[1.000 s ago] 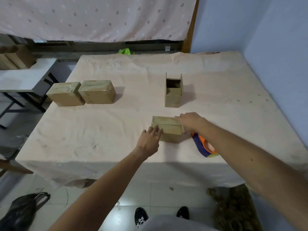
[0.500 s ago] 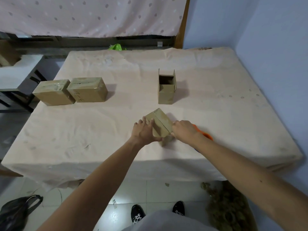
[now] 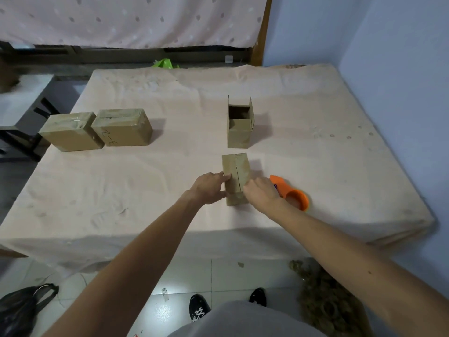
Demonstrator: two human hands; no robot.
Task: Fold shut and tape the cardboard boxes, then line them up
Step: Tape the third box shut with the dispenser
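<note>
On creased beige tablecloth (image 3: 121,190), left hand (image 3: 209,188) and right hand (image 3: 261,193), fingers curled around oblong cardboard box (image 3: 237,172).

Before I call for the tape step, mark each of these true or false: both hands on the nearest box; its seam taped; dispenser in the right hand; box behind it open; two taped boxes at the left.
1. The left hand and right hand both hold the nearest box. True.
2. Its top seam is taped. False: the flaps are folded shut, but the seam shows bare.
3. The tape dispenser is in the right hand. False: it lies on the table, just right of that hand.
4. The open box behind stands upright with its flaps up. True.
5. Two taped boxes sit side by side at the table's left. True.
</note>
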